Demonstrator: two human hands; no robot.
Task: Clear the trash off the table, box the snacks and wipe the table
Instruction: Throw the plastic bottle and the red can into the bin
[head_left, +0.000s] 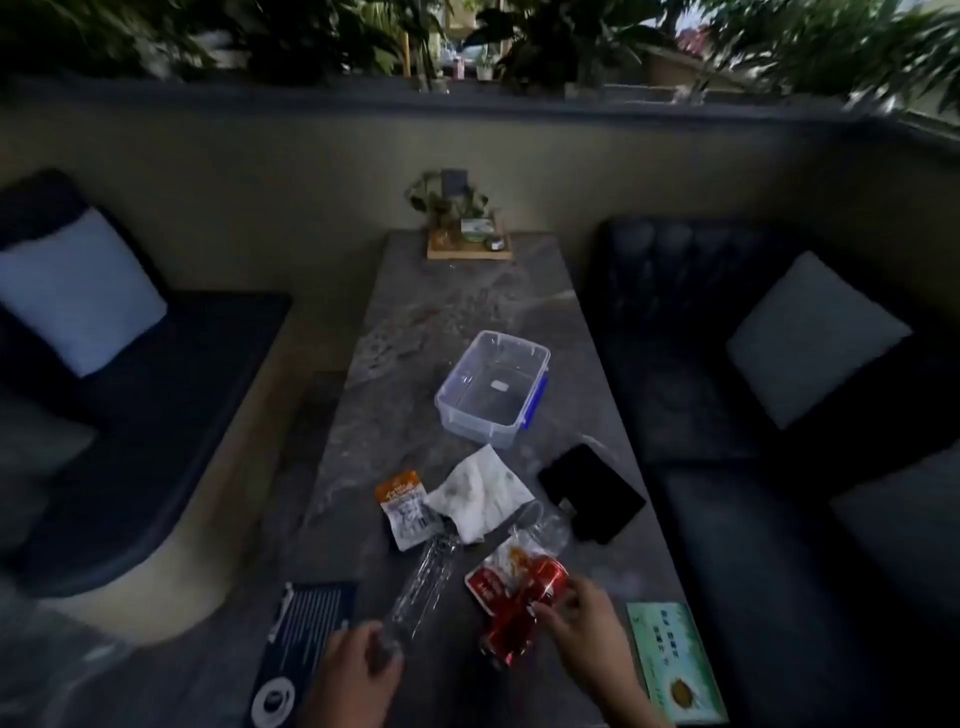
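Note:
My left hand (358, 670) grips the near end of a crushed clear plastic bottle (423, 584) that lies lengthwise on the stone table (415, 322). My right hand (582, 623) closes on a crushed red soda can (511, 616). A red snack packet (493, 577) lies against the can. An orange and white snack packet (405, 509) sits further back, beside a crumpled white tissue (478, 493). A second clear bottle (545, 527) lies behind the red packet. An open clear plastic box (493, 387) with blue clips stands mid-table.
A black phone or wallet (592, 493) lies to the right of the tissue. A dark blue menu card (304, 639) and a green card (675, 660) flank my hands. A wooden tray with a plant (467, 234) stands at the far end. Dark sofas with pale cushions line both sides.

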